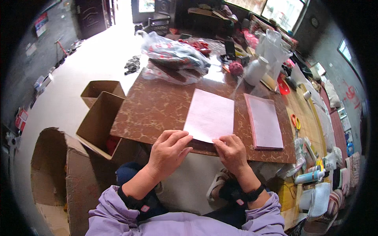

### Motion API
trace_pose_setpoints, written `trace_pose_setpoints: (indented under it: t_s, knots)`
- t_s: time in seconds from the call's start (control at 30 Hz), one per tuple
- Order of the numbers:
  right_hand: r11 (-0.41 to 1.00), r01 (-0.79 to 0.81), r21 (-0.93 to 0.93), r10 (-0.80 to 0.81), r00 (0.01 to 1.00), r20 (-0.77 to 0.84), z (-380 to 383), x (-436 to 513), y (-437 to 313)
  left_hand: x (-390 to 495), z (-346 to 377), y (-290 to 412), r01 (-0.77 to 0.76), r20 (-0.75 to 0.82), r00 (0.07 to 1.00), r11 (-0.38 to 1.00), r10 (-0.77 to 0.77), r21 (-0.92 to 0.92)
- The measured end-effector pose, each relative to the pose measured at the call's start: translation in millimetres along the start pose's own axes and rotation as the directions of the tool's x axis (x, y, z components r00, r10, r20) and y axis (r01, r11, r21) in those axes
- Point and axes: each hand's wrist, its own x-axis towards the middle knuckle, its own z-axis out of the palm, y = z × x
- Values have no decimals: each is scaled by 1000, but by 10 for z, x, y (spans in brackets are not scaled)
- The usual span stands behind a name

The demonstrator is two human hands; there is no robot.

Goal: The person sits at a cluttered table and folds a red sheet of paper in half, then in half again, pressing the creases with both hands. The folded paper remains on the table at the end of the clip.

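Observation:
A pale pink sheet of paper (pixel 210 115) lies on the brown marble-patterned table (pixel 150 109), its near edge at the table's front edge. My left hand (pixel 172 147) pinches the sheet's near left corner between thumb and fingers. At the near right corner, my right hand (pixel 231 150) holds the paper with curled fingers. To the right of the sheet lies a stack of pink paper (pixel 264 122), with a pale sheet on top. Whether one sheet or more lies under my fingers, I cannot tell.
Plastic bags (pixel 177 56) and a white bottle (pixel 256 70) stand at the table's back. Open cardboard boxes (pixel 99 124) are on the left. Scissors (pixel 295 122) and a blue-white bottle (pixel 309 177) lie on a wooden surface at right. A large carton (pixel 78 177) stands near left.

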Motion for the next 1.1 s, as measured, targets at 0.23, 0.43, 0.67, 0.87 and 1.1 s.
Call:
trace_pose_setpoints:
  t_s: [0.23, 0.43, 0.67, 0.87, 1.1]
  knots:
    - [999, 39, 38, -42, 997, 62, -60, 5, 111, 270, 422, -19, -112, 245, 963, 994, 110, -2]
    - [970, -154, 187, 146, 988, 57, -77, -44, 140, 287, 396, -181, -39, 235, 970, 992, 67, -122]
    - [922, -302, 242, 284, 953, 107, -128, -67, 195, 274, 264, -272, 25, 242, 970, 997, -6, -74]
    - [926, -303, 227, 282, 952, 118, -203, -128, 218, 212, 251, -245, -65, 256, 963, 995, 83, -77]
    - [848, -467, 250, 442, 884, 150, -264, -116, 294, 186, 252, -196, 158, 223, 966, 982, -133, -100]
